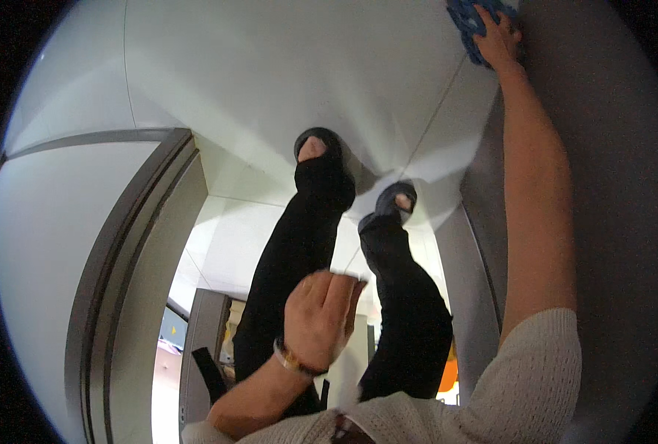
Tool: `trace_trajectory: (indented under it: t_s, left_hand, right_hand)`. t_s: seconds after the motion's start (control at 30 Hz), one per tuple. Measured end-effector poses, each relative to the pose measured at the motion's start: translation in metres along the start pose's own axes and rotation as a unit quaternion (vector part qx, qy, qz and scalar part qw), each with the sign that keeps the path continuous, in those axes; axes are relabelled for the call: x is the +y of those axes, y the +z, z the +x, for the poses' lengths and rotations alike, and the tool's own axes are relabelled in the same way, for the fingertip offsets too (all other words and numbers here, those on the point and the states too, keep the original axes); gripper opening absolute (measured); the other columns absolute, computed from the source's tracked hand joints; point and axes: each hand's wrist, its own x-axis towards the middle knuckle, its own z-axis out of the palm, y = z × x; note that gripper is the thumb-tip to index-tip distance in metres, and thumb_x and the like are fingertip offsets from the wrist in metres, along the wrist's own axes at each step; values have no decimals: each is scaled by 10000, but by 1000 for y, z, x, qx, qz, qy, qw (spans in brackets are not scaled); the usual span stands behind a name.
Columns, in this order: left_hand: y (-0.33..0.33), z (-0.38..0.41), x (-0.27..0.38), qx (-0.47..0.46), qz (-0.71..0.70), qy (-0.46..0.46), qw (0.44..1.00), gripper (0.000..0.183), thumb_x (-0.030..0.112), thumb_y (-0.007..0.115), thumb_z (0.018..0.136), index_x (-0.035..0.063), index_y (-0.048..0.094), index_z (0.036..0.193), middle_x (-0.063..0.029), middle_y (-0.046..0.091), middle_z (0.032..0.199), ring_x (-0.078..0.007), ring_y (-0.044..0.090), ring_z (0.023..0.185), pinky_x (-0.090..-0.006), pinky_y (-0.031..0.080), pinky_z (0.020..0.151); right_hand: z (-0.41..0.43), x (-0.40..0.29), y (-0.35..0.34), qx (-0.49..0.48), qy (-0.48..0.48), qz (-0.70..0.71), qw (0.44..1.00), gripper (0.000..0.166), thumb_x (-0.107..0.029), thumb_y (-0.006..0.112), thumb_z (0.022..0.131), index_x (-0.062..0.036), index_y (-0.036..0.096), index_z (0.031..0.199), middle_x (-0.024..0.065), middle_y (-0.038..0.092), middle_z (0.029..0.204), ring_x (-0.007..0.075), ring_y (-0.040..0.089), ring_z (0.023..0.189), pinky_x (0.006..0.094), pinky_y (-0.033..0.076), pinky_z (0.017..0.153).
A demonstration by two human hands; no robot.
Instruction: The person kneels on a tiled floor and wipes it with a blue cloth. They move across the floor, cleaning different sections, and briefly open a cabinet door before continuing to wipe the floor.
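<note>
At the upper right, my right hand (498,41) presses on a crumpled blue cloth (467,25), which lies on the pale tiled floor (284,66) beside the dark grey vertical surface. The arm stretches out along that surface. My left hand (320,319) is held in front of my body, over the gap between my legs, with its fingers curled in. A band circles its wrist. Whether anything sits inside the curled left fingers cannot be seen.
A grey door frame (134,222) with a white panel (73,205) stands at the left. The dark grey surface (612,166) runs along the right. My feet, in dark slippers (337,147), stand apart on the floor. An orange object (448,376) shows behind my legs.
</note>
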Motion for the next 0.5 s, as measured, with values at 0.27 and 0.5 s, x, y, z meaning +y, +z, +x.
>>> trace_trajectory:
  t_s: [0.27, 0.5]
  left_hand:
    - [38, -39, 22, -46, 21, 1, 999, 119, 1, 681, 733, 31, 568, 752, -89, 574, 676, -201, 570, 549, -293, 444, 438]
    - [54, -64, 27, -71, 30, -6, 997, 103, 25, 658, 768, 33, 556, 781, -96, 580, 683, -220, 588, 572, -298, 466, 465]
  right_hand:
    - [-154, 4, 146, 120, -86, -34, 988, 607, -383, 670, 781, -450, 346, 1291, 122, 227, 1399, 460, 299, 1170, 603, 323, 887]
    - [-279, -25, 159, -147, -72, 75, 984, 692, -160, 738, 703, -409, 415, 1262, 112, 224, 1380, 455, 323, 1161, 597, 357, 891]
